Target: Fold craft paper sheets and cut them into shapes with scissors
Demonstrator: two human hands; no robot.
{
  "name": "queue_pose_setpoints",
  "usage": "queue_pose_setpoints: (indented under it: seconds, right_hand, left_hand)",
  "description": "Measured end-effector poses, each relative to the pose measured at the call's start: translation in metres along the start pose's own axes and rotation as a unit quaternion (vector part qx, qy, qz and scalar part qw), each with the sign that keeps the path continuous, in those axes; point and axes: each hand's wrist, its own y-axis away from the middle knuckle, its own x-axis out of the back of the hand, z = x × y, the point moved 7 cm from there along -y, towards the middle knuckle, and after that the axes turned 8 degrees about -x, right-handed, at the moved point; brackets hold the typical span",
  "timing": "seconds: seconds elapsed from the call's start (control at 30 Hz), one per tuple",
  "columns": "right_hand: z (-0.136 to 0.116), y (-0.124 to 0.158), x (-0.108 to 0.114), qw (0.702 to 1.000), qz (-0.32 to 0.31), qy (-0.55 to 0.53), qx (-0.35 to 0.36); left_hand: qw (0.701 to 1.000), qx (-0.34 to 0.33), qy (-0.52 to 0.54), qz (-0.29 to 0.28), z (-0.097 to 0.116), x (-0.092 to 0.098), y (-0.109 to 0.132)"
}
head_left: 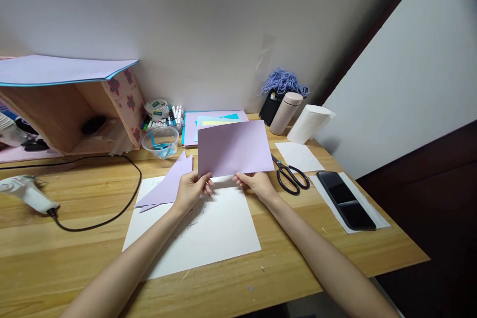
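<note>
A rectangular sheet of lilac paper [235, 149] is held up above the table, tilted so its broad face shows. My left hand [192, 188] pinches its lower left edge between thumb and fingers. Along the bottom edge, right of the middle, my right hand [259, 184] grips it the same way. Beneath lies a large white sheet [212, 233] with small dark marks on it. Lilac triangular pieces [166, 189] rest on that sheet's left side, partly behind my left hand. Black-handled scissors [288, 176] lie just right of the held paper, their blades partly covered by it.
At the left are a cardboard box [128, 104] and a glue gun [28, 196] with a looping cord. Behind stand a clear bowl [160, 143], markers [175, 115], stacked coloured paper [190, 131], a pink bottle [286, 113] and a paper roll [308, 124]. A phone [346, 199] lies right.
</note>
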Motion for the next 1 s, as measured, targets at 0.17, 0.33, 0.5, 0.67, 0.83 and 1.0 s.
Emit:
queue_pose_setpoints:
  seconds: [0.17, 0.33, 0.5, 0.67, 0.83, 1.0]
  right_hand:
    - [-0.019, -0.013, 0.038, 0.997, 0.035, -0.046, 0.058]
    - [-0.021, -0.026, 0.086, 0.991, 0.097, -0.054, 0.076]
    - [-0.027, -0.025, 0.121, 0.979, 0.154, -0.080, 0.107]
    - [-0.043, -0.010, 0.094, 0.995, -0.005, -0.030, 0.095]
    - [-0.043, 0.006, 0.077, 0.991, -0.086, 0.100, 0.027]
    - [-0.036, 0.014, 0.060, 0.970, -0.186, 0.155, -0.030]
  left_hand:
    - [0.999, -0.015, -0.013, 0.035, -0.003, 0.014, -0.007]
    - [0.999, -0.012, -0.016, 0.043, -0.008, 0.020, -0.011]
    - [0.999, -0.022, -0.024, -0.013, -0.011, 0.022, -0.014]
    - [0.997, -0.032, -0.042, -0.063, -0.010, 0.016, -0.012]
    - [0.997, -0.027, -0.060, -0.032, -0.011, 0.019, -0.012]
    - [1.000, -0.008, -0.003, 0.019, -0.016, 0.027, -0.014]
